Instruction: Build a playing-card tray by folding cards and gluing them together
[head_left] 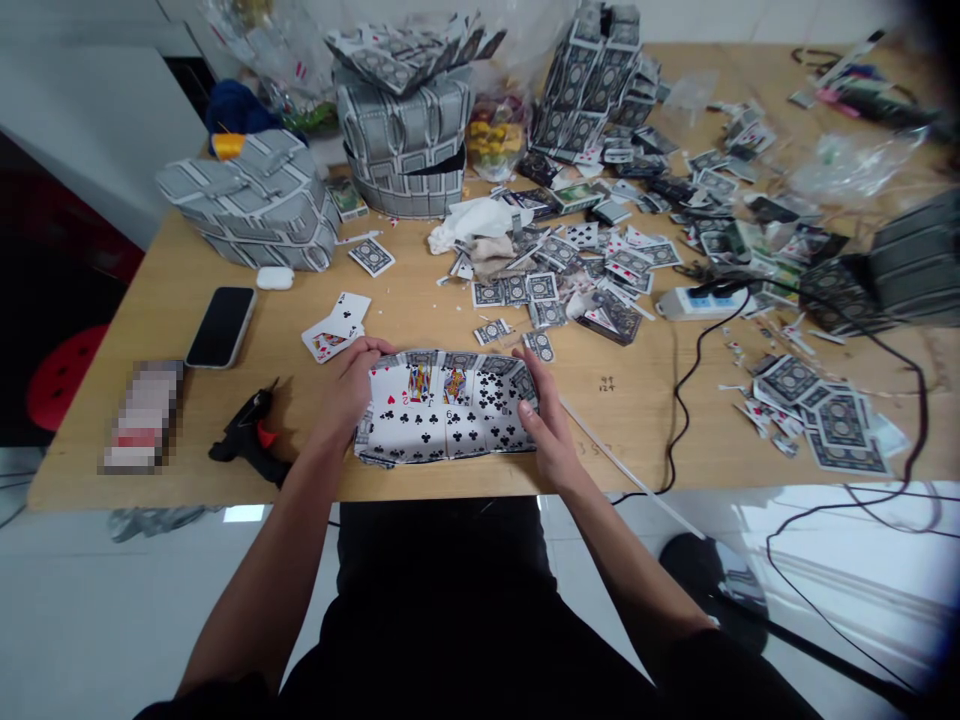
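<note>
Between my hands, at the table's front edge, is a shallow tray made of playing cards (450, 425). Its inside shows card faces, clubs, hearts and two picture cards, and its low rim shows grey patterned backs. My left hand (351, 385) grips the tray's left end, with the fingers partly hidden behind the rim. At the right end my right hand (546, 420) holds on, its thumb over the inside wall. A few loose playing cards (343, 318) lie just beyond my left hand. The black glue gun (253, 435) rests to the left of my left forearm.
Woven card baskets (251, 205) stand at the back left. Loose cards and card boxes (607, 320) cover the back middle and right. A white power strip (701, 303) with black cables sits right of centre. A phone (220, 327) and an earbud case (275, 278) lie left.
</note>
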